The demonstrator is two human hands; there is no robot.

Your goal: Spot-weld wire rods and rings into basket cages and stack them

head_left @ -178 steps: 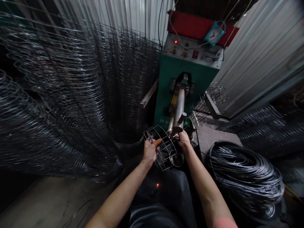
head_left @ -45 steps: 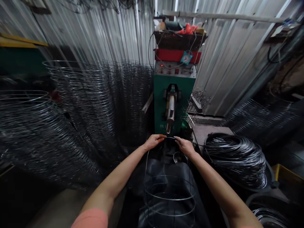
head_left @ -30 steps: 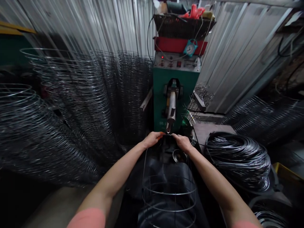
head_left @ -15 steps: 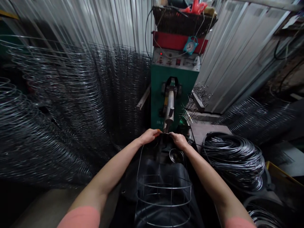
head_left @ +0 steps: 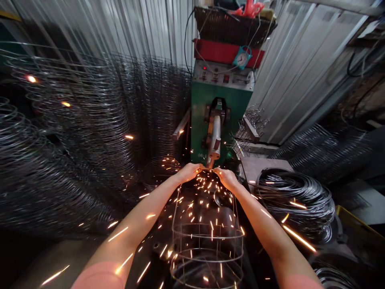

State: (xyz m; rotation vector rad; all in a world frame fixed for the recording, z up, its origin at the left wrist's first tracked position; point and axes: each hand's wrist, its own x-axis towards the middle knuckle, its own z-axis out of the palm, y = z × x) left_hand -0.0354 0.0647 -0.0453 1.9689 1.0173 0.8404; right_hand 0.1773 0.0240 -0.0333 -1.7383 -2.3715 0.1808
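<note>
My left hand [head_left: 191,171] and my right hand [head_left: 226,178] grip the far end of a round wire frame [head_left: 207,237], one on each side. Its ringed body stretches back toward me between my forearms. The held wire lies at the tip of the spot welder's electrode arm [head_left: 214,148], on a green welding machine [head_left: 198,104]. Bright orange sparks [head_left: 207,188] burst from that point and spray over my arms and the frame. Both hands are closed, fingertips pinching the wire close to the electrode. A small round metal dish [head_left: 221,197] sits below my right hand, partly hidden by sparks.
Tall stacks of wire rings [head_left: 90,120] crowd the left side. A coil of cut wire [head_left: 294,200] lies at the right, by a flat board [head_left: 264,162]. A turquoise clock [head_left: 242,58] hangs on the machine's upper front. Corrugated metal sheeting [head_left: 144,24] stands behind.
Sparks now fly from the electrode tip, where there were none before, and orange light falls on the arms. Both hands keep their hold on the wire frame in nearly the same place.
</note>
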